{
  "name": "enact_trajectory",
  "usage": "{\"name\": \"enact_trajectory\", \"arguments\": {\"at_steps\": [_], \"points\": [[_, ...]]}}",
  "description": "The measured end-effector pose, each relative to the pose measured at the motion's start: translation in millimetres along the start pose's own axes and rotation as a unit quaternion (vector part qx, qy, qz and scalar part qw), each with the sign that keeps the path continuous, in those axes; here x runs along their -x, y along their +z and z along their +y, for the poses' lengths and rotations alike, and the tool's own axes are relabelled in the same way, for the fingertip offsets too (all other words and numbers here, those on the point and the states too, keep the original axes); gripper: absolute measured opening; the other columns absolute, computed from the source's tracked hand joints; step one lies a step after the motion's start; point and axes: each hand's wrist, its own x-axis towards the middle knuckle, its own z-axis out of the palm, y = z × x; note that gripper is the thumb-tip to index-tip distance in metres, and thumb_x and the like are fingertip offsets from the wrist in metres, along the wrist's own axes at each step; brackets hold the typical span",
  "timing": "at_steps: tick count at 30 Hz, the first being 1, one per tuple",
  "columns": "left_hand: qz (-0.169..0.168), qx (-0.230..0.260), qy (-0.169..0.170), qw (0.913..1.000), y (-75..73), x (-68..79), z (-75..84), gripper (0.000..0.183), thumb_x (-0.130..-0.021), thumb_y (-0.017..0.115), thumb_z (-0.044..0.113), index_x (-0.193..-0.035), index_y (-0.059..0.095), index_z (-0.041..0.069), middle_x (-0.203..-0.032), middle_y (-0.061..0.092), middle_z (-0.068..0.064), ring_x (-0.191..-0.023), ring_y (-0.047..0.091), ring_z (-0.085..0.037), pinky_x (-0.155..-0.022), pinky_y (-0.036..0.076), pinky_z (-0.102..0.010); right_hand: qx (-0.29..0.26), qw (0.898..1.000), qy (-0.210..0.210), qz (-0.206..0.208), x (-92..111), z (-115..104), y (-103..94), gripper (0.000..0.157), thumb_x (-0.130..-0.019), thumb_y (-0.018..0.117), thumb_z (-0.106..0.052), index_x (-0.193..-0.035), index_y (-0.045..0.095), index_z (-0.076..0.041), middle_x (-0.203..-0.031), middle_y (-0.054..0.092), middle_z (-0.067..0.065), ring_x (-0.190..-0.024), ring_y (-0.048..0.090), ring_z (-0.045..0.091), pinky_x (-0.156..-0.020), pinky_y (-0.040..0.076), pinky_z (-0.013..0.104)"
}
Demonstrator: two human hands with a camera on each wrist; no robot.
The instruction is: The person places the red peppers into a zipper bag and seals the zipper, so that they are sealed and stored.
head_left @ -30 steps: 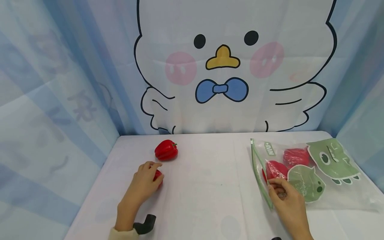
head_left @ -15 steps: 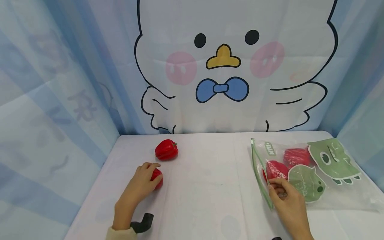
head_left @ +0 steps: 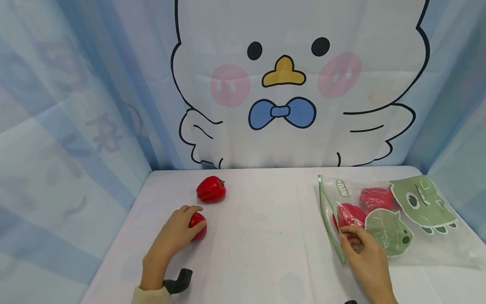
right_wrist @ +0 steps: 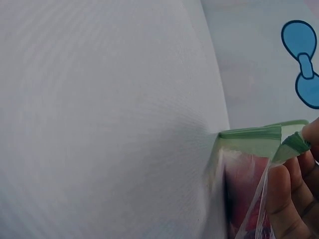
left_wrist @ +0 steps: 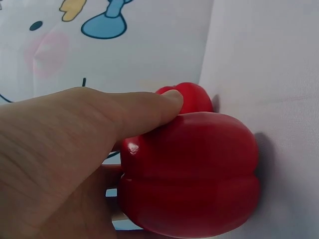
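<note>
My left hand [head_left: 174, 233] curls round a red bell pepper [head_left: 199, 226] on the left of the table. In the left wrist view the thumb lies along the top of this bell pepper [left_wrist: 194, 174], and the other fingers are partly hidden behind it. A second red bell pepper [head_left: 211, 189] with a short green stem lies just beyond. On the right, my right hand [head_left: 366, 257] pinches the green-edged opening of a clear zip bag [head_left: 429, 249] with green cartoon prints. In the right wrist view the bag's green zip strip [right_wrist: 254, 133] stands raised at the fingertips.
Inside the bag sit red items, one nearer the opening [head_left: 350, 214] and one farther back [head_left: 376, 198], blurred by the plastic. A white cloth covers the table [head_left: 265, 236]. A curtain [head_left: 281, 147] with a cartoon bird hangs along the back edge.
My left hand has shifted slightly left and towards me, and more of the bell pepper in its grasp shows. My right hand keeps its pinch on the bag at the same spot.
</note>
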Motion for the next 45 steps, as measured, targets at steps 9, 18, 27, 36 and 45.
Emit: {"name": "enact_trajectory", "arguments": {"at_steps": [9, 18, 27, 36, 45], "points": [[0.002, 0.012, -0.002, 0.9999, -0.5, -0.4, -0.2, 0.044, -0.096, 0.074, 0.027, -0.135, 0.062, 0.013, -0.135, 0.061, -0.013, -0.124, 0.056, -0.033, -0.092, 0.062, -0.054, -0.001, 1.000, -0.004, 0.005, 0, 0, 0.0, 0.019, -0.092, 0.074, -0.002, -0.111, 0.073, -0.006, -0.095, 0.072, 0.009, -0.076, 0.053, -0.008, -0.064, 0.045, 0.007], [-0.006, 0.029, 0.002, 0.9996, -4.3, 0.8, 0.2, 0.042, -0.095, 0.076, 0.025, -0.133, 0.062, 0.012, -0.133, 0.061, -0.012, -0.121, 0.057, -0.032, -0.088, 0.063, -0.052, -0.007, 1.000, -0.011, 0.008, 0, 0, 0.1, 0.018, -0.092, 0.074, -0.002, -0.110, 0.073, -0.006, -0.094, 0.071, 0.006, -0.076, 0.054, -0.008, -0.064, 0.046, 0.008], [-0.002, 0.052, 0.008, 0.9986, -2.2, -0.7, -2.1, 0.040, -0.097, 0.073, 0.028, -0.133, 0.063, 0.014, -0.134, 0.062, -0.008, -0.124, 0.057, -0.029, -0.096, 0.061, -0.052, -0.003, 1.000, -0.005, 0.006, 0, 0, 0.2, 0.019, -0.092, 0.074, -0.003, -0.111, 0.073, -0.006, -0.095, 0.071, 0.007, -0.076, 0.054, -0.008, -0.064, 0.046, 0.007], [0.000, 0.110, 0.036, 0.9933, 1.2, -2.3, 0.2, 0.042, -0.096, 0.075, 0.031, -0.136, 0.063, 0.020, -0.136, 0.062, -0.003, -0.127, 0.058, -0.026, -0.100, 0.060, -0.051, -0.002, 1.000, -0.008, 0.006, 0, 1, -1.5, 0.018, -0.092, 0.074, -0.003, -0.110, 0.073, -0.007, -0.094, 0.071, 0.007, -0.076, 0.054, -0.008, -0.064, 0.046, 0.007], [0.002, 0.195, 0.061, 0.9790, 5.6, -6.1, 3.7, 0.044, -0.097, 0.074, 0.033, -0.137, 0.061, 0.023, -0.140, 0.061, -0.005, -0.134, 0.054, -0.030, -0.101, 0.059, -0.050, -0.011, 0.999, -0.023, 0.020, -1, 1, 0.1, 0.018, -0.090, 0.074, 0.002, -0.107, 0.074, -0.005, -0.090, 0.071, 0.009, -0.074, 0.055, -0.008, -0.063, 0.047, 0.007]]}}
